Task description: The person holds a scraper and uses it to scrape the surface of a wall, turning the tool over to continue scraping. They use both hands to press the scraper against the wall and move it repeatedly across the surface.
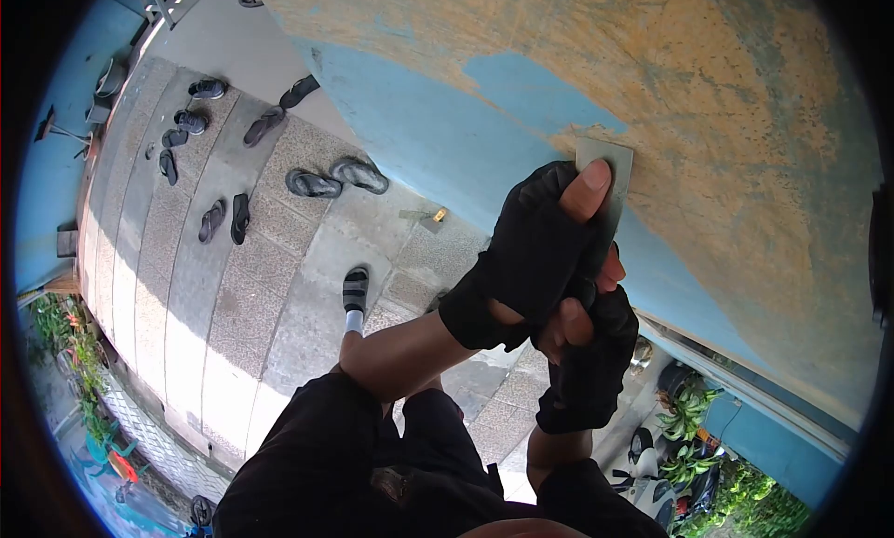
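Observation:
A flat metal scraper [605, 179] rests with its broad edge against the wall [726, 137], where patches of blue paint meet a bare tan surface. My left hand [540, 235], in a black fingerless glove, grips the scraper with the thumb laid along the blade. Just below it, my right hand [591, 352], gloved the same way, is closed around the lower part of the tool, close against my left hand. The handle is mostly hidden by the gloves.
Several sandals and shoes [314, 183] lie on the paved floor [242, 305] to the left. Another scraper [431, 218] lies on the floor near the wall. Green plants [689, 417] and a parked motorbike [647, 487] stand at the lower right.

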Demonstrator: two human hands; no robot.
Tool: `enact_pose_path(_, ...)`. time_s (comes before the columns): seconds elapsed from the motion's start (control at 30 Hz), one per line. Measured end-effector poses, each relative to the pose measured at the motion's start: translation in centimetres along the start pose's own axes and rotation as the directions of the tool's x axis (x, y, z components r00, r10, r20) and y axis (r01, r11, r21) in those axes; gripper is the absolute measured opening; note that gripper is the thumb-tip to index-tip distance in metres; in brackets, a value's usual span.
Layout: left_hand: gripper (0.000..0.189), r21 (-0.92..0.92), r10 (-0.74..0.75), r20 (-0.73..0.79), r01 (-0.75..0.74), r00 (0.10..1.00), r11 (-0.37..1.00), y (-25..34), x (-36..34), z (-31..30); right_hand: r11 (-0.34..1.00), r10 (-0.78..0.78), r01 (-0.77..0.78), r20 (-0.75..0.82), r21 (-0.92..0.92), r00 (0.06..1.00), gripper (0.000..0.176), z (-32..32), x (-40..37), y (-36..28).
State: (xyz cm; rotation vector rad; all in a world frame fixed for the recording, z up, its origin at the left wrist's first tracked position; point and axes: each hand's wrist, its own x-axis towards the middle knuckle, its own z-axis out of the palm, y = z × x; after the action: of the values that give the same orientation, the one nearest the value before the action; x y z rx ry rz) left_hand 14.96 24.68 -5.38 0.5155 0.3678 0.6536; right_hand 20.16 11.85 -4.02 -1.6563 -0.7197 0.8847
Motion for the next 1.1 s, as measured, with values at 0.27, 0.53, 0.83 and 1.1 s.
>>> enact_pose_path(0.27, 0.056, -0.013, 0.0, -0.054, -0.001, 0.999, 1.0, -0.6, -0.2, 0.8, 1.0, 0.028, -0.027, -0.074, 0.013, 0.997, 0.024, -0.5, -0.4, -2.0)
enact_pose_path(0.53, 0.054, -0.081, 0.232, -0.152, -0.246, 0.961, 0.966, -1.3, 1.0, 1.2, 0.998, 0.06, -0.058, 0.132, -0.018, 0.989, 0.032, -1.8, 2.3, -3.1)
enact_pose_path(0.83, 0.059, -0.109, 0.113, -0.157, -0.131, 0.981, 0.985, -1.1, 0.2, 1.8, 0.991, -0.034, 0.043, 0.071, -0.126, 0.997, 0.015, -1.4, 1.2, -3.2)
enact_pose_path(1.1, 0.059, -0.048, 0.255, -0.122, -0.262, 0.959, 0.964, -1.0, 1.0, 1.5, 0.9, -0.273, 0.307, 0.15, -0.308, 0.95, 0.019, -2.0, 2.6, -2.5)
